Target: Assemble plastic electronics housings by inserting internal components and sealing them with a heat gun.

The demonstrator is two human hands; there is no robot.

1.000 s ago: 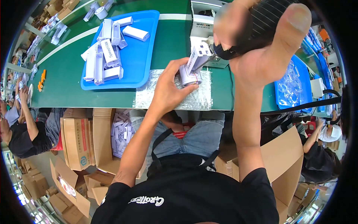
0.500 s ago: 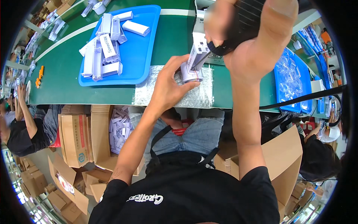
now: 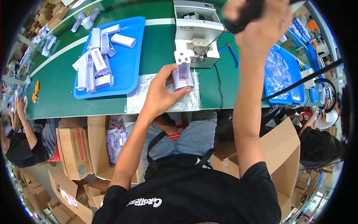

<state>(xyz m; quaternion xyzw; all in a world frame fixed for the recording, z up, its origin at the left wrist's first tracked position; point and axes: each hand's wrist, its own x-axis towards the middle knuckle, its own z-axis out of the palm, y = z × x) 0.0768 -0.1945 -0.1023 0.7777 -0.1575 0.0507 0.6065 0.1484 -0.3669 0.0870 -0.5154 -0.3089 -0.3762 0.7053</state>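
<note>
My left hand (image 3: 159, 92) grips a small white fan housing (image 3: 183, 76), with a round base and an upright channel, its thumb and fingers around the base. Thin reddish wires show at the base. The housing stands on a sheet of bubble wrap (image 3: 143, 99). Raised at the upper right, my right hand (image 3: 263, 31) is closed around a black power screwdriver (image 3: 248, 16), blurred in part. Its thin shaft slants down-left to the front of a white screw feeder (image 3: 199, 28) at the back of the table.
At left, a blue tray (image 3: 128, 80) holds several white housing parts (image 3: 97, 61). Clear plastic parts (image 3: 278, 72) fill another blue tray at right. Blue-handled pliers (image 3: 233, 56) lie beside the feeder. An orange tool (image 3: 36, 91) lies far left. Open cartons (image 3: 100, 149) stand below the table edge.
My right hand has lifted the screwdriver off the housing and carried it to the feeder, which now shows in full. My left hand keeps its hold on the housing. The view has shifted slightly.
</note>
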